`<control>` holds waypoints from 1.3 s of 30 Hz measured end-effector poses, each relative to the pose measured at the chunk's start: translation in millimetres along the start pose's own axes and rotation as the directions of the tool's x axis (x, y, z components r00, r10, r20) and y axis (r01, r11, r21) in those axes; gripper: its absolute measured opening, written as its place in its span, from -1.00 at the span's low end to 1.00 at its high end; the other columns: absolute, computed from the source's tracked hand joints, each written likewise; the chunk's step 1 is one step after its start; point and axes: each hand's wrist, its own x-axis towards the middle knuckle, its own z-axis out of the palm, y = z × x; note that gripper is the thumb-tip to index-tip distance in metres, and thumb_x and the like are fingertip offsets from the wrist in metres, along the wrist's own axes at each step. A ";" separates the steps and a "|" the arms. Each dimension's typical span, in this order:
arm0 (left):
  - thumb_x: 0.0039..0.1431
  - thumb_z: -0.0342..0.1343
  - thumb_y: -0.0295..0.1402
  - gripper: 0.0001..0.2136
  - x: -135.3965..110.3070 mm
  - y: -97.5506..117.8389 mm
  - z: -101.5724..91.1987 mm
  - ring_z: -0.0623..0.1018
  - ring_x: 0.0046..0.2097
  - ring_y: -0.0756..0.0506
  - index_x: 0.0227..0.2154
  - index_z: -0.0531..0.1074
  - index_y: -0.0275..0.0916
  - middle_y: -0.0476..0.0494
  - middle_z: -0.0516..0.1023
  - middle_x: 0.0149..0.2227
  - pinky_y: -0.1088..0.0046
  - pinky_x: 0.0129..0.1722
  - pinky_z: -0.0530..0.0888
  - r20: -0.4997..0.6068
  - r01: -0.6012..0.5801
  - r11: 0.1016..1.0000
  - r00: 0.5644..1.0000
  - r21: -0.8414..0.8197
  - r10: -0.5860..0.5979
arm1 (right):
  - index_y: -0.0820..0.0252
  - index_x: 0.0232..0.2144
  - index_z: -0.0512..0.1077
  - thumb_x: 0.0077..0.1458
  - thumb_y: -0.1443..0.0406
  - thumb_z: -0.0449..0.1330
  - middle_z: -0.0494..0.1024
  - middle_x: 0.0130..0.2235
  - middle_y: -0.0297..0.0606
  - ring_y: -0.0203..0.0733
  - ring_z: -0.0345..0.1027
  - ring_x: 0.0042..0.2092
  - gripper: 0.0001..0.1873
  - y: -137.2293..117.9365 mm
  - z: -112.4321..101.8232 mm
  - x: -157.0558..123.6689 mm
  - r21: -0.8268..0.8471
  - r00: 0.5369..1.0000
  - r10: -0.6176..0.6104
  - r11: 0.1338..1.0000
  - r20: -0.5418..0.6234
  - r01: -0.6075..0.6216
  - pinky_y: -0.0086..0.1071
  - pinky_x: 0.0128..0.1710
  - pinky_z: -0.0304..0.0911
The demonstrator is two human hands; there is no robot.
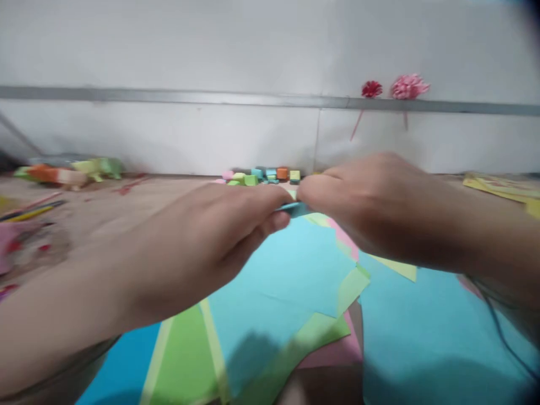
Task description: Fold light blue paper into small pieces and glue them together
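Between both hands is a small piece of light blue folded paper (295,210), raised over the sheets. My left hand (223,236) pinches its left end between thumb and fingers. At the other end, my right hand (367,202) is closed on the same piece, with its fingertips curled and partly hidden. Underneath lie light blue paper sheets (287,264), overlapping green (185,349), pale yellow and pink (331,351) ones. Just beyond my fingers, small folded paper blocks (251,180) in several colours sit along the wall.
Colourful folded paper shapes (71,173) lie at the far left, with pens (34,211) nearer. A red paper flower (372,89) and a pink one (408,86) stand against the wall ledge (211,98). A yellow printed paper (502,187) lies far right.
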 end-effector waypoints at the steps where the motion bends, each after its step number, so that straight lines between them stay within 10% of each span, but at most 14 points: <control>1: 0.22 -0.12 -0.28 -0.80 0.6 4.8 -2.9 0.42 -0.49 -0.01 -0.44 0.35 -0.17 0.04 0.38 -0.55 0.46 -0.42 0.29 0.013 -0.005 1.000 1.000 0.027 0.004 | 0.17 -0.57 0.23 0.23 0.42 -0.05 0.20 -0.64 -0.45 -0.43 0.00 -0.64 -0.68 3.1 1.2 -2.8 0.033 0.997 -0.038 0.999 -0.074 0.041 -0.40 -0.58 -0.17; 8: 0.15 -0.08 -0.43 -0.82 10.2 27.3 -17.8 0.57 -0.30 -0.06 -0.47 0.40 -0.22 0.06 0.41 -0.53 0.46 -0.28 0.37 0.040 0.247 0.957 0.966 0.153 -0.256 | 0.09 -0.61 0.28 0.33 0.10 -0.12 0.12 -0.66 -0.43 -0.40 -0.06 -0.62 -0.51 20.9 9.9 -18.0 0.102 0.945 -0.040 0.992 -0.325 0.077 -0.32 -0.56 -0.15; 15: 0.21 -0.12 -0.22 -0.71 4.3 18.4 -12.5 0.49 -0.46 0.03 -0.49 0.43 -0.20 0.06 0.48 -0.53 0.52 -0.39 0.37 -0.017 0.043 0.994 0.999 -0.104 -0.045 | 0.09 -0.53 0.46 0.24 0.14 0.08 0.27 -0.66 -0.46 -0.40 0.16 -0.57 -0.66 19.4 -6.5 -25.7 0.255 0.969 0.099 0.966 -0.228 -0.038 -0.40 -0.55 -0.03; 23: 0.23 -0.12 -0.03 -0.57 -0.2 16.7 -6.2 0.48 -0.51 0.03 -0.53 0.44 -0.22 0.03 0.44 -0.60 0.56 -0.46 0.37 -0.002 0.098 0.965 0.995 -0.245 -0.102 | 0.17 -0.59 0.44 0.17 0.22 0.21 0.37 -0.66 -0.50 -0.45 0.19 -0.62 -0.69 9.8 -8.1 -40.6 0.537 0.929 0.269 0.839 -0.255 -0.095 -0.49 -0.58 0.11; 31: 0.14 -0.10 0.13 -0.47 7.5 -25.5 65.4 0.46 -0.51 -0.01 -0.54 0.41 -0.28 -0.12 0.52 -0.54 0.51 -0.51 0.36 0.395 0.453 0.643 0.886 -0.618 -0.244 | 0.22 -0.57 0.40 0.15 0.28 0.17 0.44 -0.60 -0.42 -0.41 0.27 -0.54 -0.74 24.1 93.0 -31.0 0.709 0.956 0.260 0.649 0.134 -0.276 -0.52 -0.49 0.10; 39: 0.09 0.05 -0.06 -0.65 6.3 -61.8 147.4 0.47 -0.41 -0.05 -0.42 0.48 -0.29 -0.10 0.52 -0.47 0.47 -0.43 0.34 0.256 0.474 0.515 0.861 -0.714 -0.439 | 0.24 -0.31 0.44 0.26 0.18 -0.03 0.51 -0.46 -0.28 -0.27 0.39 -0.45 -0.68 18.8 182.2 -29.6 0.796 0.880 0.456 0.481 0.131 -0.368 -0.42 -0.42 0.27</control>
